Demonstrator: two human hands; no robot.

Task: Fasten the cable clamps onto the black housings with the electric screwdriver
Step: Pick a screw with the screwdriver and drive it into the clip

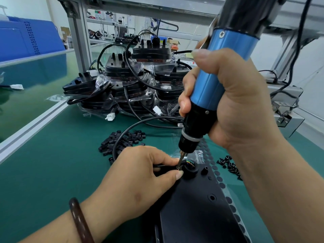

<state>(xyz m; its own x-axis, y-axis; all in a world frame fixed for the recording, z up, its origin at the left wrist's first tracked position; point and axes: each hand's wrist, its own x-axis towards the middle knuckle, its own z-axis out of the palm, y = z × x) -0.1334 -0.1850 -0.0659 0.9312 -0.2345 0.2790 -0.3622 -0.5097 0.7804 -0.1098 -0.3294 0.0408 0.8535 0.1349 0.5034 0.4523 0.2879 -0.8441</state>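
Our right hand (233, 102) is wrapped fully round the smooth blue barrel of the tilted electric screwdriver (219, 72). Its slim bit reaches down to the cable clamp (182, 163). Our left hand (140, 179) pinches that small black clamp between thumb and forefinger, against the matte black housing (196, 207) beneath both hands. Loose clamps (122, 140) lie just beyond our left hand, and dark screws (229, 166) below our right.

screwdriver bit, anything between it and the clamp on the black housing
Nothing visible: the bit of the blue-and-black electric screwdriver sits on the small black cable clamp, which the left hand pinches from both sides.
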